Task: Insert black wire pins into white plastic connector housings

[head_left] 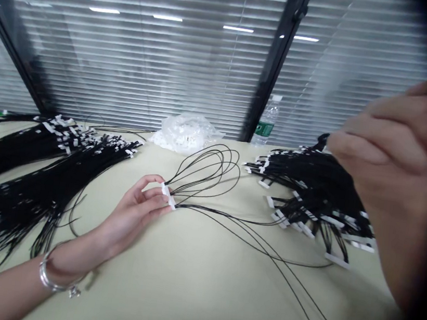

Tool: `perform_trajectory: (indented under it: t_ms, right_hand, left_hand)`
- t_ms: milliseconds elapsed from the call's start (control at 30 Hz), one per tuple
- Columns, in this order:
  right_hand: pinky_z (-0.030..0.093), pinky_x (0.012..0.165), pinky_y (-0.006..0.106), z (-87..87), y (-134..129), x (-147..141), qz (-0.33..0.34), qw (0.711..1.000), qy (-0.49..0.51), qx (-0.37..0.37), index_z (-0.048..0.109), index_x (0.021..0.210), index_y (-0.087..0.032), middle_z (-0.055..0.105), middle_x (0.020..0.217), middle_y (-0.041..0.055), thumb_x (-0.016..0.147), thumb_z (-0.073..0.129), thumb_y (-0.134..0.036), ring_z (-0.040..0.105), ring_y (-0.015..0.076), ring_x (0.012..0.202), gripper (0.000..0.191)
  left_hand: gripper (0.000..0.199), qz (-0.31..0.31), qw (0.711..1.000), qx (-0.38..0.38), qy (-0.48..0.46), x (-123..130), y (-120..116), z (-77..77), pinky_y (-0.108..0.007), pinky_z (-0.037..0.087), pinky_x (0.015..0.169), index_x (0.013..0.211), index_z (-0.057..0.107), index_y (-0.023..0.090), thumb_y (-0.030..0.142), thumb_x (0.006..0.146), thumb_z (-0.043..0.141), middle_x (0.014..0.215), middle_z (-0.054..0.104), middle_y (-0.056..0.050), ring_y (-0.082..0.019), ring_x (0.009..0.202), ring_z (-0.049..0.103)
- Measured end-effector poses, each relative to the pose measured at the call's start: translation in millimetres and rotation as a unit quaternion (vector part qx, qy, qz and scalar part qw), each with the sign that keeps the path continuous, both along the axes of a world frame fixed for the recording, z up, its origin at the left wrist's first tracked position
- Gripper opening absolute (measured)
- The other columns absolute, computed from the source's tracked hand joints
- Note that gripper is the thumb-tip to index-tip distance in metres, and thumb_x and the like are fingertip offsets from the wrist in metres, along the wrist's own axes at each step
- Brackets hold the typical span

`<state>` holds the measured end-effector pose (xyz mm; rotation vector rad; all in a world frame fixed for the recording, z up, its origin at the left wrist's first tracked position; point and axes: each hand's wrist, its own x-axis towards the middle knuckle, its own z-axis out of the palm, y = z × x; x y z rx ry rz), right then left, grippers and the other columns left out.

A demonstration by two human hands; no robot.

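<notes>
Near the middle of the table, my left hand [144, 204] grips a white connector [168, 196] between thumb and fingers. Thin black wires [212, 173] come out of the connector; some loop back above it, others trail to the right and down to the lower right edge. My right hand [392, 147] is raised close to the camera at the right, with its fingers curled in. Whatever its fingertips may hold is hidden. A silver bracelet circles my left wrist.
Bundles of black wires with white ends [38, 173] lie at the left. More wires with white connectors [319, 190] lie at the right. A clear plastic bag [187, 134] and a bottle [266, 122] stand at the back, before window blinds [152, 57].
</notes>
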<state>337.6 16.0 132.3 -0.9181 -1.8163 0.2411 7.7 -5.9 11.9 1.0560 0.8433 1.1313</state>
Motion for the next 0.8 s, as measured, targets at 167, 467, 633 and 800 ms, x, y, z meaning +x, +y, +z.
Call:
perform_trajectory:
  t_ms: [167, 467, 633, 800]
  right_hand:
    - [0.031, 0.047, 0.019, -2.2, -0.8, -43.4, 0.277, 0.918, -0.061, -0.276, 0.062, 0.071, -0.015, 0.056, 0.051, -0.0060, 0.081, 0.041, -0.020, 0.047, 0.0018, 0.043, 0.024]
    - [0.039, 0.073, 0.026, -67.7, -25.2, -122.2, 0.151, 0.915, -0.368, -0.065, 0.062, 0.085, -0.018, 0.062, 0.079, 0.0002, 0.086, 0.040, -0.015, 0.055, 0.0117, 0.078, 0.022]
    - [0.037, 0.078, 0.026, -67.8, -25.5, -121.3, 0.138, 0.906, -0.400, -0.018, 0.063, 0.086, -0.018, 0.062, 0.083, 0.0014, 0.088, 0.042, -0.021, 0.055, 0.0123, 0.083, 0.021]
    - [0.036, 0.071, 0.025, -71.6, -25.4, -122.7, 0.123, 0.902, -0.414, -0.007, 0.061, 0.080, -0.018, 0.061, 0.072, -0.0013, 0.088, 0.041, -0.019, 0.055, 0.0105, 0.072, 0.022]
  left_hand:
    - [0.027, -0.003, 0.999, 0.046, 0.014, 2.8, -3.3, 2.5, -0.033, 0.047, 0.086, 0.098, 0.050, 0.024, 0.017, 0.076, 0.064, 0.097, 0.063, -0.003, -0.016, 0.090, 0.059]
    - [0.022, -0.013, 0.986, 0.149, 0.077, 3.8, -7.8, -1.8, -0.036, 0.047, 0.083, 0.096, 0.048, 0.021, 0.016, 0.079, 0.060, 0.094, 0.062, -0.005, -0.018, 0.089, 0.058]
    - [0.023, -0.002, 0.979, 0.176, 0.105, 2.6, -10.1, -4.5, -0.034, 0.046, 0.083, 0.096, 0.049, 0.022, 0.016, 0.078, 0.061, 0.096, 0.060, -0.005, -0.018, 0.090, 0.057]
    - [0.022, -0.009, 0.970, 0.208, 0.123, 2.7, -12.3, -6.5, -0.035, 0.046, 0.084, 0.097, 0.049, 0.022, 0.014, 0.079, 0.060, 0.100, 0.059, -0.005, -0.018, 0.093, 0.057]
